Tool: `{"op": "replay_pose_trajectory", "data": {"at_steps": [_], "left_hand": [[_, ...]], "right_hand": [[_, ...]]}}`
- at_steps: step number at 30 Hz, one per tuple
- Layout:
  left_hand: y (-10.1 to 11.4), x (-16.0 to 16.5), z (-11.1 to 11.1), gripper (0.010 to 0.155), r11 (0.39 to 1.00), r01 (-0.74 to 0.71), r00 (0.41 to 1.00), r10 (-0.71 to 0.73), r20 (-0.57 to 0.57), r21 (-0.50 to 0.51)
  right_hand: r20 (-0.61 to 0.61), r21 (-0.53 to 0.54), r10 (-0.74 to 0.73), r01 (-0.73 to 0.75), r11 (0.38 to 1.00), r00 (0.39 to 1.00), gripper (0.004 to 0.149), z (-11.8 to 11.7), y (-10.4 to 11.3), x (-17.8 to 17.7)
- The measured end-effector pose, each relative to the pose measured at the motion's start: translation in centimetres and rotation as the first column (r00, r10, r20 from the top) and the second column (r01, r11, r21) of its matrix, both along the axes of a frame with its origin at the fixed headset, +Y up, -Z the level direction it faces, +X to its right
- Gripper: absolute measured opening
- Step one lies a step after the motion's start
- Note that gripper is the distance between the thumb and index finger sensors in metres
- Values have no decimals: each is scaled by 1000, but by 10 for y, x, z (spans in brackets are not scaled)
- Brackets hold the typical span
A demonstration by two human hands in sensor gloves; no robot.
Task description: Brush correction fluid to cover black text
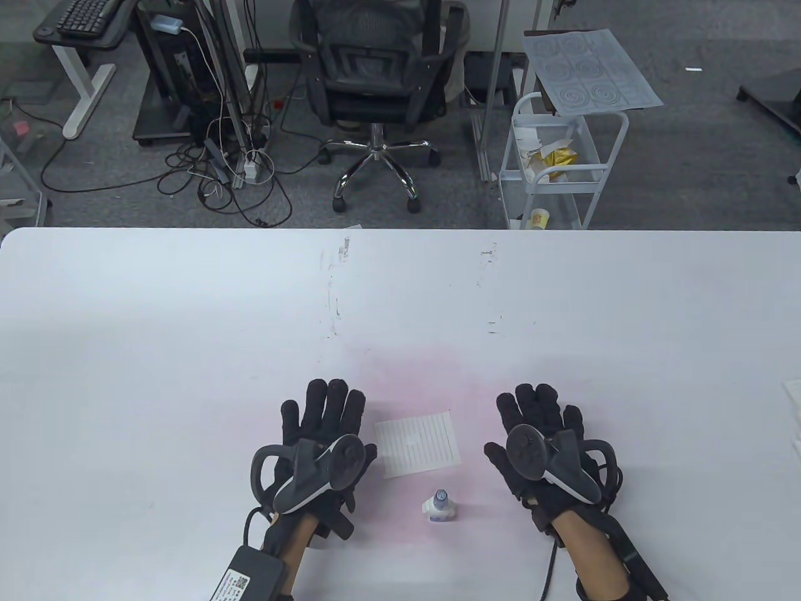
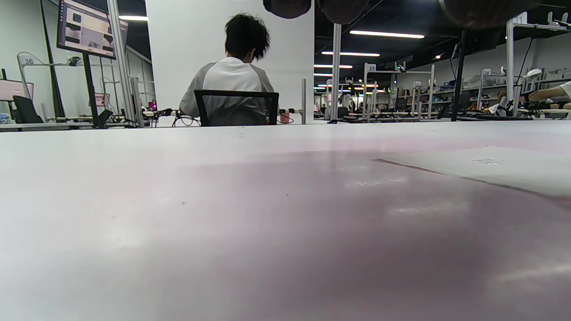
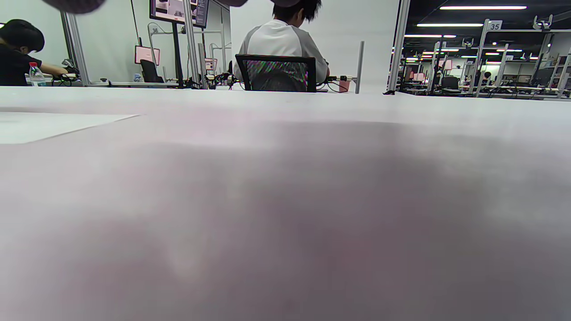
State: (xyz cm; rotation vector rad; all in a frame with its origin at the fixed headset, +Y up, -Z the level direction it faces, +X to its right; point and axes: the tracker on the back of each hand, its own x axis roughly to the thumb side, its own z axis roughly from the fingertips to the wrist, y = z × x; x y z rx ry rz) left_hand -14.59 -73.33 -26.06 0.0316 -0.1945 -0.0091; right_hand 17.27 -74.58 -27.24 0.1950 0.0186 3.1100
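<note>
Hands lie flat on the desk [image 1: 188, 325], fingers straight, holding nothing: left hand [image 1: 322, 438], right hand [image 1: 544, 438]. Between them lies lined paper [image 1: 418, 443]; correction fluid bottle [image 1: 438, 507] stands just beside its near edge.

White bench [image 1: 188, 325], scuffed with small dark marks toward its far edge. Behind it, centre: black mesh office chair [image 1: 378, 87] on chrome star base. Left of chair: tangle of cables [image 1: 231, 169] on grey carpet, keyboard [image 1: 84, 14] on a side desk. Right of chair: white trolley [image 1: 563, 163] (printed spiral sheet [image 1: 591, 72] on top, paper cup [image 1: 539, 218] below).
</note>
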Motion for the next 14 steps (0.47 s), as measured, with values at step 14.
{"op": "replay_pose_trajectory", "data": {"at_steps": [14], "left_hand": [[-1, 1, 0, 79, 1000, 7, 1000, -7, 0, -15]], "right_hand": [[0, 1, 0, 0, 1000, 1000, 76, 0, 0, 0]]}}
